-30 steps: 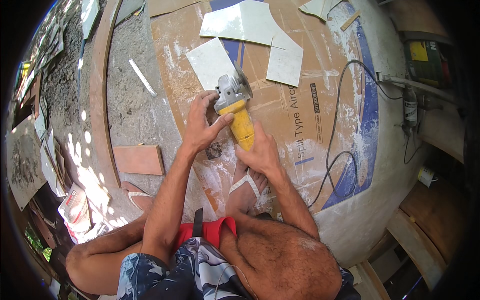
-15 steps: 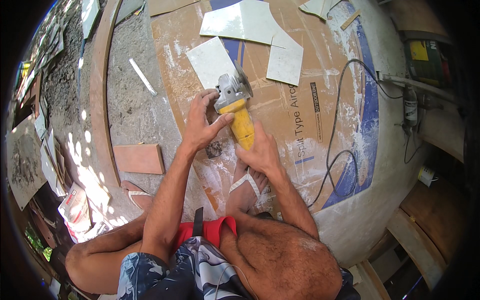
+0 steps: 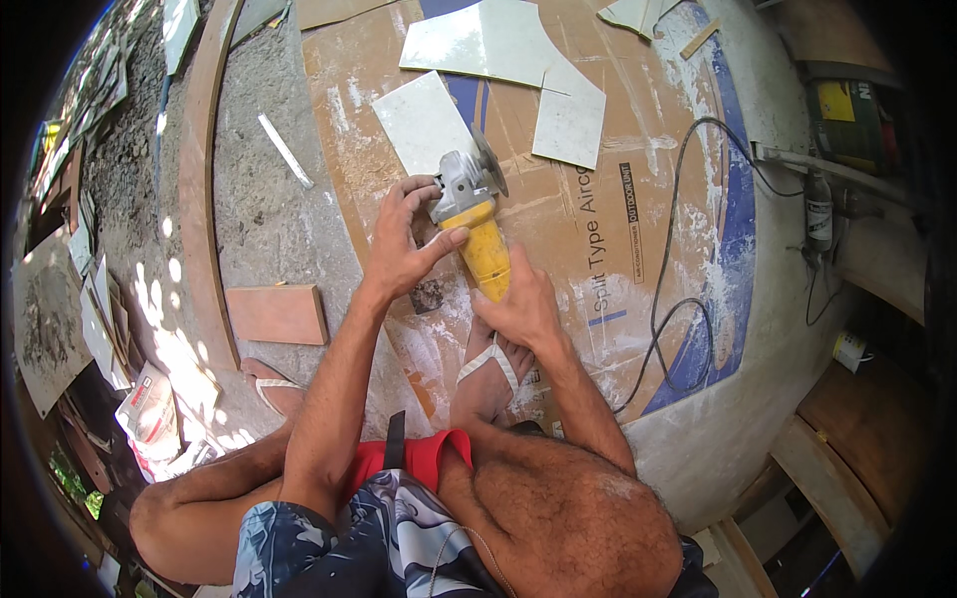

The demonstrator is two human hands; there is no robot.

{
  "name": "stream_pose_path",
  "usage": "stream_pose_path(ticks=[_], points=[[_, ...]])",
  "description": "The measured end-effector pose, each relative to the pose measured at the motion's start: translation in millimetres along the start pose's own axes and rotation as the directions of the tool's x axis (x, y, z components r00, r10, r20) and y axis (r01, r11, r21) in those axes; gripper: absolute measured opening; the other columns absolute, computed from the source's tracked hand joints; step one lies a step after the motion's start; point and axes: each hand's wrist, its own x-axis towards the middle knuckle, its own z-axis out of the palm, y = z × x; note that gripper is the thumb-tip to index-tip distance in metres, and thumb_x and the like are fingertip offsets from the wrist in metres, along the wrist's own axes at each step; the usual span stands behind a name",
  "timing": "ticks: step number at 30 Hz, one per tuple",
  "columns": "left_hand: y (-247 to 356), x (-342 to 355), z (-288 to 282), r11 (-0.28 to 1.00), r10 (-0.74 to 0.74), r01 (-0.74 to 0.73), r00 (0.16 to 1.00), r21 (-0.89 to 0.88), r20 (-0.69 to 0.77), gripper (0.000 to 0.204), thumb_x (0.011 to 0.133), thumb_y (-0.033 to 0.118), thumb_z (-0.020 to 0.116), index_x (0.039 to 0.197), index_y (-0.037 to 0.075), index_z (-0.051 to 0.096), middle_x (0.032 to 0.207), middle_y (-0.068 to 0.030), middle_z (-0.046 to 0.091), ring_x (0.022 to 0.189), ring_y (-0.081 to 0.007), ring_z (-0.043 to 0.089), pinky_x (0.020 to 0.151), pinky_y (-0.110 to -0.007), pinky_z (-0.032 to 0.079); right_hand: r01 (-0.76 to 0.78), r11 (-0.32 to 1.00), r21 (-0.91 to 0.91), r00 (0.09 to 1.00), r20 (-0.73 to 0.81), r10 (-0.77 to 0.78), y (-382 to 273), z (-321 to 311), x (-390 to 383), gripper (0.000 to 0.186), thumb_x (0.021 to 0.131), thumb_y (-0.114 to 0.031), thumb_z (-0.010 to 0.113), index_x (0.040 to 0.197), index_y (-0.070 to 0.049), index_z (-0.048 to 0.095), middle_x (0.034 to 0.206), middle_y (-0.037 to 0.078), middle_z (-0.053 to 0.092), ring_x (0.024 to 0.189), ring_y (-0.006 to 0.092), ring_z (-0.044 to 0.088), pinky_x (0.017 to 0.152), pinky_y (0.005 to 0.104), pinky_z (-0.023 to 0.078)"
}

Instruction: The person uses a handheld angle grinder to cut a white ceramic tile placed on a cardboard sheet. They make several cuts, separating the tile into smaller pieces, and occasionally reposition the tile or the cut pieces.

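A yellow angle grinder (image 3: 484, 251) with a grey metal head and a thin cutting disc (image 3: 489, 160) is held over the cardboard, between me and the cut tiles. My right hand (image 3: 518, 302) wraps round the lower end of its body. On the left of its head, the fingers of my left hand (image 3: 407, 244) curl against the metal, thumb lying across the yellow casing. Just beyond the disc lies a pale rectangular tile piece (image 3: 423, 122). Farther off is a larger white tile (image 3: 478, 42) with a curved cutout and a thin dark slit.
Dusty flattened cardboard (image 3: 558, 229) covers the floor under the tool. A black cord (image 3: 658, 299) loops on the right. To the left lie a reddish block (image 3: 277, 316), a white strip (image 3: 285, 150) and a long wooden board (image 3: 199, 169). My sandalled foot (image 3: 486, 379) is close below the grinder.
The grinder's head and disc have shifted very slightly right and toward me. Both hands keep the same hold.
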Motion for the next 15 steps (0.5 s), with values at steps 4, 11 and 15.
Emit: stream_pose_path(ticks=[4,11,15], points=[[-1.5,0.1,-0.6,1.0,0.019,-0.019,1.0,-0.003,-0.005,0.068,0.09,0.038,0.091,0.135,-0.005,0.065,0.149,-0.0165,0.054,0.139,-0.0313,0.056,0.12,-0.044,0.047,-0.015,1.0,-0.001,1.0,0.008,0.015,0.5,0.8,-1.3,0.062,0.081,-0.025,0.081,0.127,0.001,0.049,0.094,0.035,0.073,0.09,0.0583,0.072,0.08,0.0634,0.056],[-0.4,-0.7,-0.9,1.0,-0.013,0.013,1.0,-0.013,0.008,0.068,0.088,0.042,0.092,0.133,-0.003,0.067,0.15,-0.015,0.054,0.136,-0.0303,0.057,0.118,-0.044,0.048,-0.014,1.0,0.003,1.0,0.001,0.014,-0.8,-0.8,-5.0,0.062,0.081,-0.024,0.081,0.127,0.001,0.049,0.093,0.035,0.073,0.09,0.0588,0.072,0.079,0.0638,0.056],[4.9,0.3,-0.7,0.998,-0.039,0.04,0.999,-0.044,0.008,0.075,0.084,0.05,0.09,0.132,-0.005,0.07,0.148,-0.0208,0.055,0.139,-0.0379,0.054,0.119,-0.048,0.046,-0.011,1.0,-0.012,1.0,-0.004,0.011,1.8,-0.4,-7.2,0.062,0.081,-0.024,0.081,0.127,0.001,0.049,0.094,0.035,0.073,0.09,0.0589,0.071,0.08,0.0639,0.056]])
